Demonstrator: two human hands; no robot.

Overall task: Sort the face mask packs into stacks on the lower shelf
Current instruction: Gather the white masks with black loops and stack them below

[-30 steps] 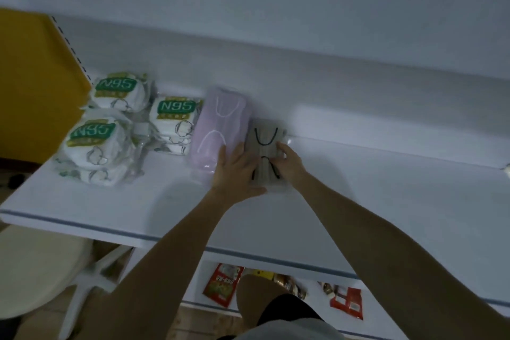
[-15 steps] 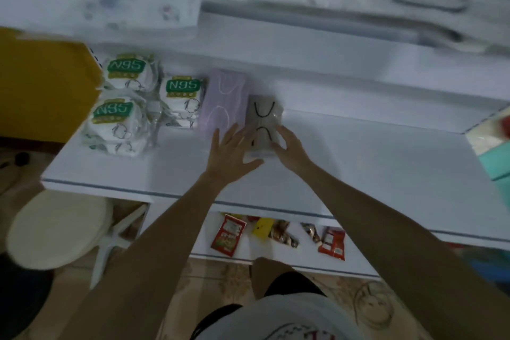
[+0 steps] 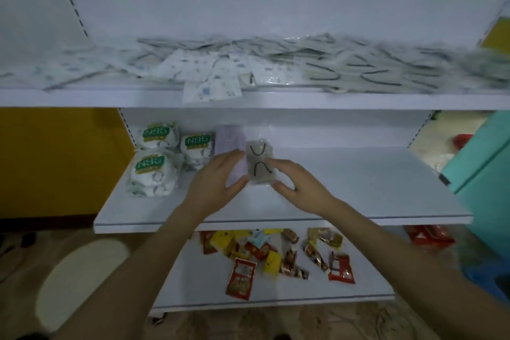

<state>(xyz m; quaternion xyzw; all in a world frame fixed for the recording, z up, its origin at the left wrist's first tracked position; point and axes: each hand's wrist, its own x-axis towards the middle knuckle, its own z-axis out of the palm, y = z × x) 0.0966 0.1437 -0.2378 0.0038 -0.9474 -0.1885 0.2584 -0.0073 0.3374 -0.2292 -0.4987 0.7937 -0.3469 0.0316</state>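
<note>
My left hand and right hand, both open with fingers loosely extended and gripping nothing, flank the grey mask pack lying between them on the shelf, apparently squaring it beside the lilac stack just past my left fingertips.

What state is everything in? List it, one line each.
left hand: open, on purple mask stack.
right hand: open, beside grey mask stack.
grey mask stack: beside the purple one, between hands.
N95 packs: piled at left.
loose mask packs: scattered, upper shelf.
</note>
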